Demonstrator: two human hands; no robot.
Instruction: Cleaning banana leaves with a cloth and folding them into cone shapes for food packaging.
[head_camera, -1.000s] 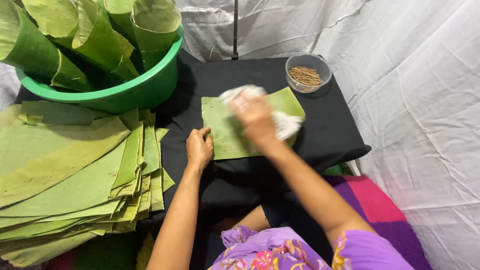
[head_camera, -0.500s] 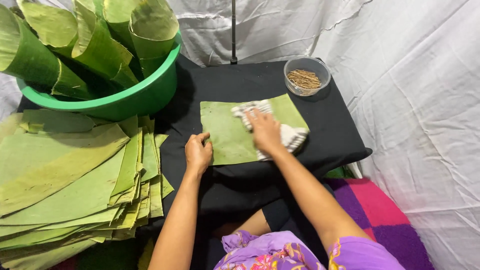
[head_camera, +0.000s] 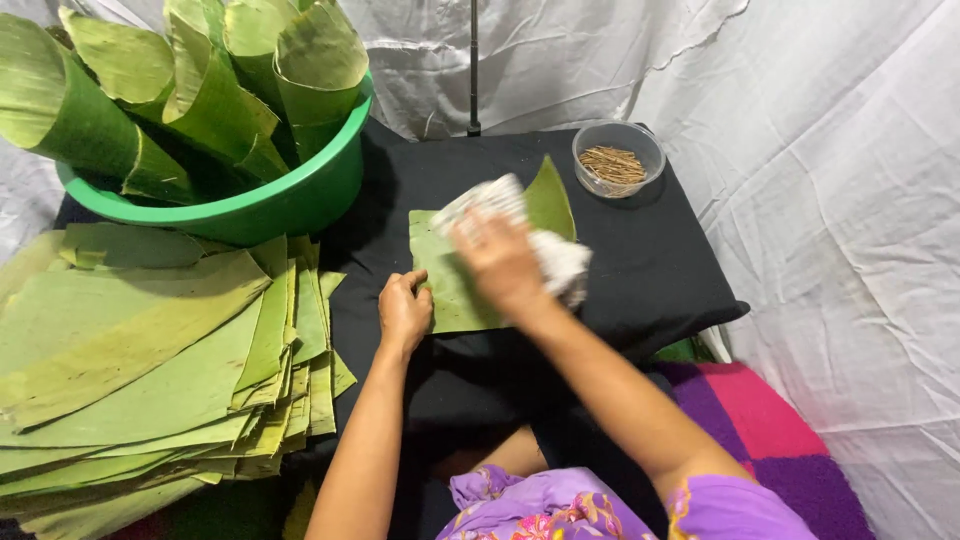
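Note:
A green banana leaf piece (head_camera: 450, 280) lies on the black cloth-covered table (head_camera: 660, 260). Its far right corner curls upward. My right hand (head_camera: 500, 262) presses a white patterned cloth (head_camera: 560, 262) onto the leaf; the hand is blurred by motion. Curled at the leaf's near left edge, my left hand (head_camera: 404, 312) pins that edge to the table.
A green plastic tub (head_camera: 290, 195) holding rolled banana leaves stands at the back left. A stack of flat cut leaves (head_camera: 140, 350) lies left of the table. A small clear bowl of thin sticks (head_camera: 618, 160) sits at the back right. White sheeting hangs behind.
My right hand has slid the cloth across the leaf, first right, now back toward the middle. The leaf's far right corner has lifted. My left hand has stayed at the leaf's edge.

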